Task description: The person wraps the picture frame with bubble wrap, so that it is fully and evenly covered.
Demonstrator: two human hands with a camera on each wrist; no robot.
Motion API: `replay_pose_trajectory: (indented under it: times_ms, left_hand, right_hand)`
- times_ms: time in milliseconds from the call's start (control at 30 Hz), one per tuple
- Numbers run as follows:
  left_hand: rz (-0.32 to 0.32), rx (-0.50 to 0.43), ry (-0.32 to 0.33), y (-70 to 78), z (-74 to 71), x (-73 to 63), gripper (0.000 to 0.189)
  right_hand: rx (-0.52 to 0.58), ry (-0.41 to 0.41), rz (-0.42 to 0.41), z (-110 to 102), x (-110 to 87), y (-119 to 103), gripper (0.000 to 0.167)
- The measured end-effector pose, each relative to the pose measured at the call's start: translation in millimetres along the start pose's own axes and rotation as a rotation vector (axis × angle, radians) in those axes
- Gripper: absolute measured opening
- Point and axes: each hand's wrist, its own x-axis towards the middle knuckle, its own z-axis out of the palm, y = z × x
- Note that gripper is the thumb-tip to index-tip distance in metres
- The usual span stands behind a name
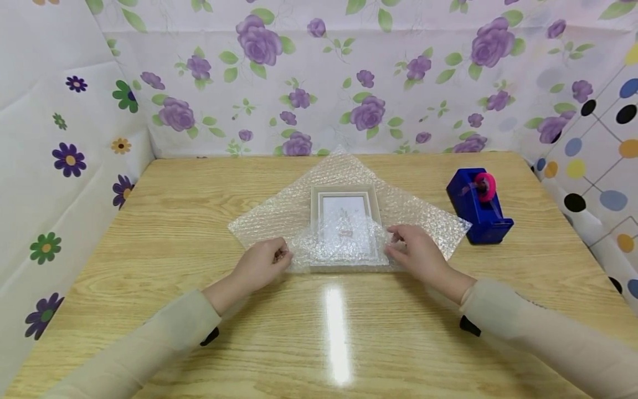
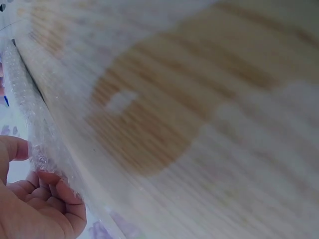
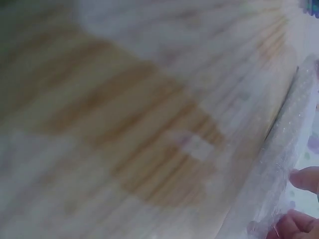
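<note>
A picture frame [image 1: 349, 206] with a pale border lies face up on a sheet of bubble wrap [image 1: 280, 206], which is turned so one corner points to the back. The near part of the sheet is folded up over the frame's lower half, and the print shows blurred through it. My left hand [image 1: 261, 261] pinches the folded wrap beside the frame's lower left; the left wrist view has the wrap [image 2: 42, 129] between thumb and curled fingers. On the other side, my right hand [image 1: 420, 256] pinches the wrap by the frame's right edge, thumb and fingertips on the film [image 3: 274, 174].
A blue tape dispenser [image 1: 478, 206] with a pink-cored roll stands to the right, close to the wrap's right corner. The wood-grain table [image 1: 199, 194] is glossy. Flower-patterned sheeting [image 1: 319, 83] rises behind it, with patterned sheets at both sides.
</note>
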Motion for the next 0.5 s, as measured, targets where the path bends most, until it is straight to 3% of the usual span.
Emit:
replay_pose_trajectory:
  times_ms: [100, 300, 400, 500]
  left_hand:
    - [-0.012, 0.006, -0.001, 1.9, -0.1, -0.3, 0.015]
    - [-0.041, -0.014, -0.004, 3.1, 0.9, -0.1, 0.015]
    - [-0.046, -0.021, 0.0, 3.1, 1.5, 0.3, 0.014]
    - [-0.051, -0.014, 0.002, 3.4, 1.8, 0.6, 0.014]
  right_hand:
    - [-0.04, 0.025, -0.13, 0.6, -0.1, 1.1, 0.044]
    - [-0.108, 0.008, -0.566, 0.3, 0.9, 3.8, 0.048]
    - [-0.123, -0.049, -0.652, -1.1, 0.5, 3.2, 0.05]
    - [-0.14, -0.113, -0.66, -1.7, -0.2, 2.7, 0.053]
